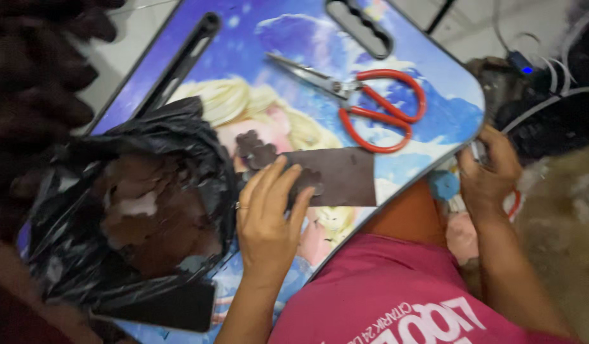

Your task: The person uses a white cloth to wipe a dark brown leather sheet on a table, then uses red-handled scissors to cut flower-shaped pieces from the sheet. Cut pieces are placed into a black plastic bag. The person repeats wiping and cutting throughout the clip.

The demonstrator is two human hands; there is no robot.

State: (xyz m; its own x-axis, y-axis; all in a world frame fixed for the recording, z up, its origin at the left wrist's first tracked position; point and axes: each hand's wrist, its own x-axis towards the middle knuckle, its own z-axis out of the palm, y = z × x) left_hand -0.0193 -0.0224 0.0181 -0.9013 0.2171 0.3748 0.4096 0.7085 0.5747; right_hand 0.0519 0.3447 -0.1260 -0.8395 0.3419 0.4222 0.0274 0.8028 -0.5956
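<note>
My left hand (pixel 269 213) lies flat on a small blue lap table (pixel 434 121), fingers spread and resting on brown flower-shaped cutouts (pixel 256 151) and the left end of a dark brown sheet (pixel 342 175). My right hand (pixel 488 172) is off the table's right edge, fingers curled around a small object that I cannot make out. Red-handled scissors (pixel 371 105) lie shut on the table above the brown sheet, untouched.
A black plastic bag (pixel 116 210) with brown scraps inside sits open at the table's left. A dark phone (pixel 160 309) lies at the near left corner. Cables and a charger with a blue light (pixel 520 64) are at the far right, and a fuzzy beige surface (pixel 562 242) lies beside me.
</note>
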